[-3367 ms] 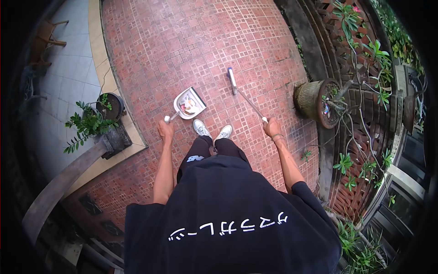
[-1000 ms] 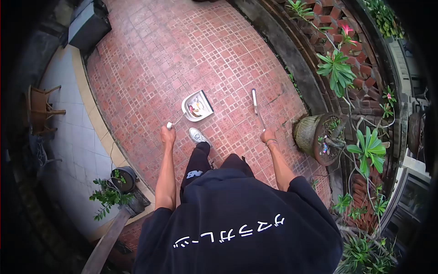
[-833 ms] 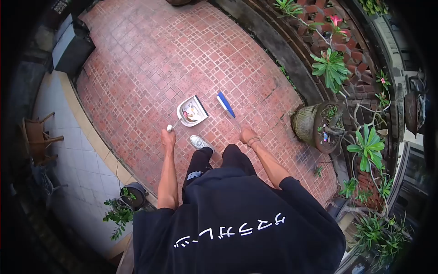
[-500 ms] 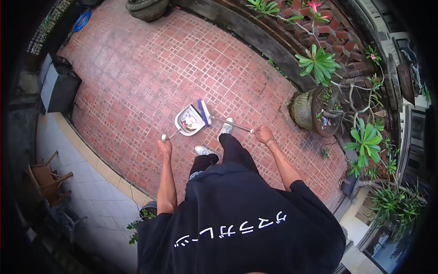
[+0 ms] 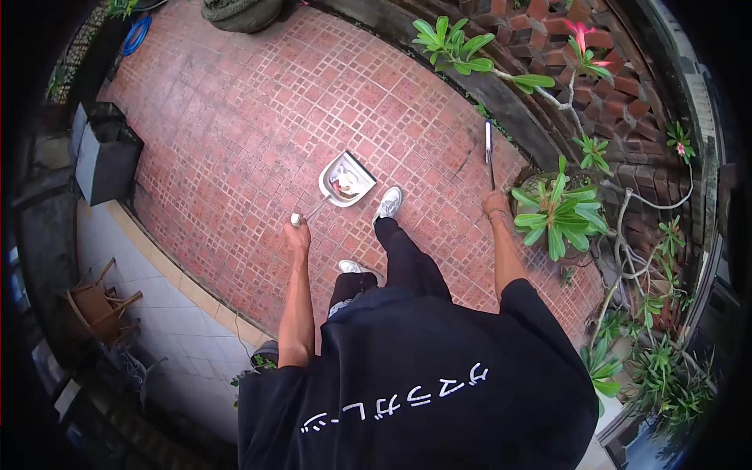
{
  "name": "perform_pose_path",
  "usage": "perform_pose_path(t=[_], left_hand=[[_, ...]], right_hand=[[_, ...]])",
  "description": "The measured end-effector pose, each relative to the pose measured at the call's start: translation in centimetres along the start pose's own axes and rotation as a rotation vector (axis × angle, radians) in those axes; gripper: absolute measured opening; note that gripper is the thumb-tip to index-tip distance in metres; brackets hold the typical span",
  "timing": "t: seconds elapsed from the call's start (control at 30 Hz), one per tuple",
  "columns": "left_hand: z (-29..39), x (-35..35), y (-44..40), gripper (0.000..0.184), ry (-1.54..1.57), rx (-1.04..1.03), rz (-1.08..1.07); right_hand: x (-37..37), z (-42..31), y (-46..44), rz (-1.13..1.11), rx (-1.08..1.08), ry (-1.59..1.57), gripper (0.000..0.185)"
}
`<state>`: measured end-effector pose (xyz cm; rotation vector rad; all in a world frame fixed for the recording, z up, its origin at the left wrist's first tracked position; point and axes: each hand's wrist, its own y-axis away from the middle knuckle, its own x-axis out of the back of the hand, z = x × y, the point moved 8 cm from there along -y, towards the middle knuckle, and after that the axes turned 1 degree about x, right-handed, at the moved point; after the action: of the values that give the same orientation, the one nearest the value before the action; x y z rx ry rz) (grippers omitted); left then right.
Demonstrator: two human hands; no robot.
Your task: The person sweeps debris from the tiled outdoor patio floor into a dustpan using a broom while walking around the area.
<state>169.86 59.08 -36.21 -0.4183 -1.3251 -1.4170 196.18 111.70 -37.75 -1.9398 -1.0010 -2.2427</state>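
Note:
My left hand (image 5: pixel 297 234) is closed round the handle of a white dustpan (image 5: pixel 326 188), whose pan rests on or just above the red tiles. Bits of litter (image 5: pixel 343 186) lie inside it. Out to the right, my right hand (image 5: pixel 496 204) grips the handle of a broom (image 5: pixel 489 145). The broom's head, white with a dark blue side, points away from me beside the low wall, apart from the dustpan. Whether its bristles touch the floor I cannot tell.
Red paving tiles (image 5: pixel 258 117) spread ahead. A leafy potted plant (image 5: pixel 558 215) stands close to my right hand, with a lattice brick wall (image 5: pixel 619 86) behind. At left are a dark square planter (image 5: pixel 113 160), a wooden chair (image 5: pixel 98 309) and a raised step edge (image 5: pixel 160 270).
The broom has swung away from the dustpan, out to the right and forward with my right hand. The dustpan and left hand have shifted slightly right in view. My right foot is further forward.

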Motion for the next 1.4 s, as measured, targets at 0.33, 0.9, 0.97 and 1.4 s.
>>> perform_pose_path(t=[0.33,0.9,0.97,1.4], left_hand=[[2.1,-2.7,-4.1,0.025,0.117,-0.050,-0.002],[3.0,-4.9,-2.8,0.047,-0.060,-0.392,-0.797],[3.0,-5.3,-2.4,0.045,-0.058,-0.424,-0.858],[3.9,-4.5,-1.5,0.031,-0.112,-0.873,-0.884]], right_hand=[[-5.5,-12.5,6.6,-0.386,0.406,-0.052,0.026],[-4.9,-3.6,11.0,-0.423,-0.024,-0.415,0.035],[-6.1,-2.3,13.9,-0.412,-0.091,-0.485,0.034],[-28.7,-2.6,49.9,-0.456,-0.844,-1.287,0.024]])
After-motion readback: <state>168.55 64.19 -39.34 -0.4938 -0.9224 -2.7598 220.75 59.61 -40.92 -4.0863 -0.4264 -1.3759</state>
